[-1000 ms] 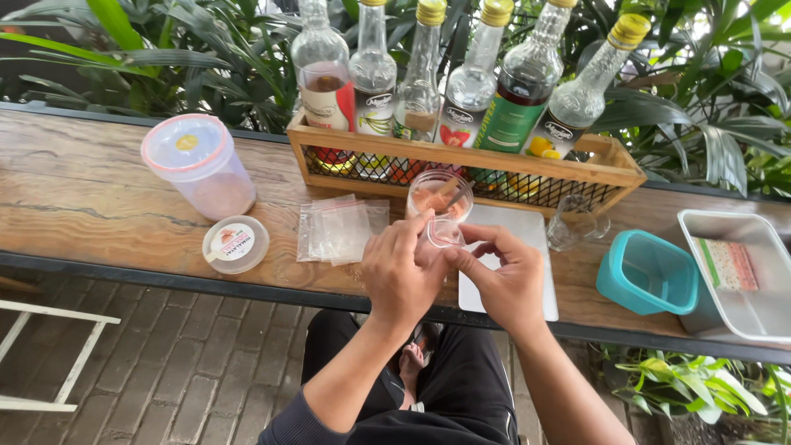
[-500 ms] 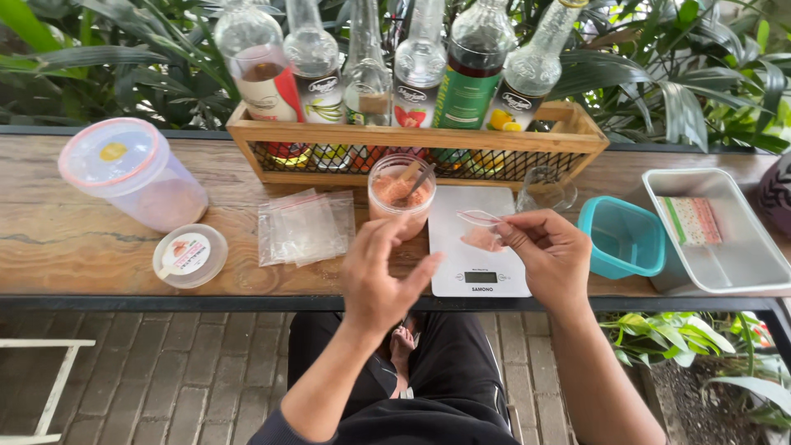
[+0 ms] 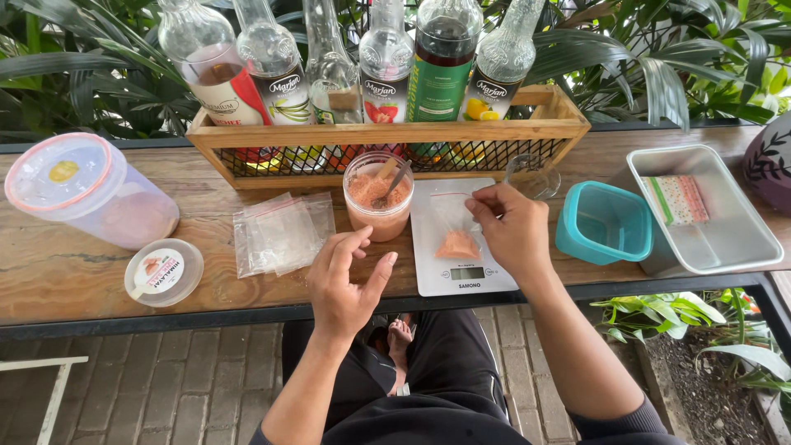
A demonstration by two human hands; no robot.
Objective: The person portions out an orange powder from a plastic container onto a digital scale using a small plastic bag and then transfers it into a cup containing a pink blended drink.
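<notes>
My right hand [image 3: 512, 228] pinches the top of a small clear zip bag [image 3: 455, 227] with orange powder in its bottom, resting on a white digital scale [image 3: 461, 278]. My left hand [image 3: 344, 284] hovers open over the table's front edge, just below a clear plastic cup [image 3: 378, 198] of orange powder. A spoon and a wooden stick stand in that cup. A pile of empty clear zip bags [image 3: 278, 231] lies left of the cup.
A wooden crate [image 3: 387, 136] of glass syrup bottles stands behind. At left are a lidded plastic tub [image 3: 82, 191] and a small round lid [image 3: 163, 271]. At right sit a teal container [image 3: 603, 222], a small glass [image 3: 531, 175] and a metal tray [image 3: 709, 210].
Both hands were together at the bag near the cup. My right hand has set the filled bag on the scale, and my left hand has let go and drawn back toward me.
</notes>
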